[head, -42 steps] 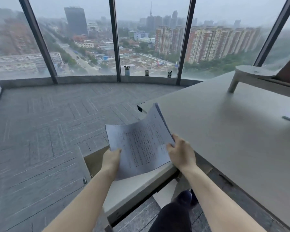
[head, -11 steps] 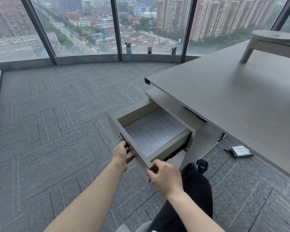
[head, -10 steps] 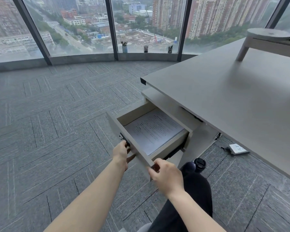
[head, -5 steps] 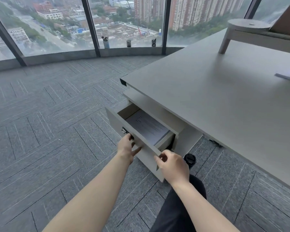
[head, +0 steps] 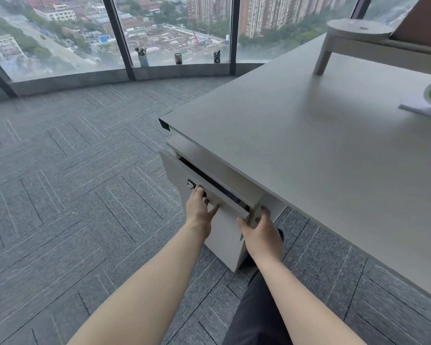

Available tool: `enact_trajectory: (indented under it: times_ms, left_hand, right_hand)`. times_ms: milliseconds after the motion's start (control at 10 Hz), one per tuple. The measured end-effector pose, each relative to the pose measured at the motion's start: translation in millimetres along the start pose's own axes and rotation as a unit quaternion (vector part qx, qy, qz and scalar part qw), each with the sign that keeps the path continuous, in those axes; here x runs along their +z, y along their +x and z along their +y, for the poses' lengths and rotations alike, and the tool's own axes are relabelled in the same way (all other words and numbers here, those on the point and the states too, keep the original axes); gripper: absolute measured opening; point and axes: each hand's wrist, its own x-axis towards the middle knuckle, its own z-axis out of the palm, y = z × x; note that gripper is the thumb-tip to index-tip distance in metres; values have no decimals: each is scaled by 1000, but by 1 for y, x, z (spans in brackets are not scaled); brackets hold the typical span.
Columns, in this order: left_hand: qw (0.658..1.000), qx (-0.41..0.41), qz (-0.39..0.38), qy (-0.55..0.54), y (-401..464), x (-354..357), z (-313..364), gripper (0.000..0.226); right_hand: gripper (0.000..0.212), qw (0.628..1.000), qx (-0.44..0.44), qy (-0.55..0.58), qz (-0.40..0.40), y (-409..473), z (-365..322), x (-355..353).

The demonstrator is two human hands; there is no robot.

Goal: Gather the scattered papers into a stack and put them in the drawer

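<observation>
Grey desk (head: pixel 321 158), drawer (head: pixel 184 175) front against fingers (head: pixel 199 192)

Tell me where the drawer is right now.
In the head view the drawer sits at centre, under the desk's near-left corner, pushed almost shut with a dark gap showing. The left hand and right hand press on its front.

No text, label, brand or number was legible anywhere (the pale grey laminate drawer front (head: pixel 184 175) carried no readable marking).
</observation>
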Motion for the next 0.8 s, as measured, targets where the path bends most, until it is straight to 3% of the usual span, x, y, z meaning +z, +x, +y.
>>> enact_trajectory:
  times_ms: [200, 300, 600, 800]
  left_hand:
    - [999, -10, -33, -2, 8, 17, -2, 19]
    - [999, -16, -34, 4, 13, 23, -4, 18]
    - [999, -13, -43, 5, 13, 24, -5, 19]
    - [998, 6, 4, 62, 9, 11, -14, 42]
  right_hand:
    - [50, 998, 25, 53, 3, 12, -2, 2]
    - [53, 997, 31, 65, 7, 18, 1, 5]
    - [54, 996, 34, 78, -10, 28, 6, 7]
    - [53, 997, 31, 60, -28, 24, 8, -13]
